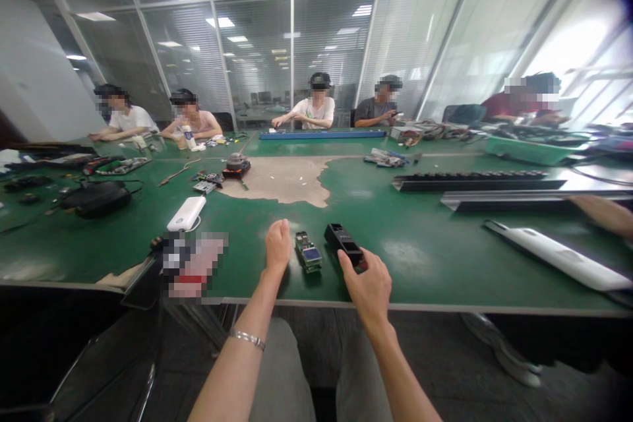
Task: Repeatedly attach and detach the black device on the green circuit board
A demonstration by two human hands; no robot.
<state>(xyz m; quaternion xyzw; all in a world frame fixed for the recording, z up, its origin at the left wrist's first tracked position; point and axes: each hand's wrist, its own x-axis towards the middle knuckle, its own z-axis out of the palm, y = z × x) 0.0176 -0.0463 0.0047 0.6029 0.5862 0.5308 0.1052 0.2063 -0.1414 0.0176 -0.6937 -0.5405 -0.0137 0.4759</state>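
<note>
My left hand point(277, 247) rests on the green table point(425, 244) near its front edge, curled into a loose fist; nothing shows in it. Just to its right lies a small green circuit board with a blue screen point(308, 251). My right hand point(366, 281) grips the near end of a black remote-like casing point(342, 241), which lies on the table beside the board. A metal bracelet sits on my left wrist.
A white power bank point(186, 213) lies to the left, with a black pouch point(97, 198) further left. Long black strips point(475, 181) and a white bar point(558, 254) lie at right. Several people sit along the far side. A worn patch point(281, 181) marks the table's middle.
</note>
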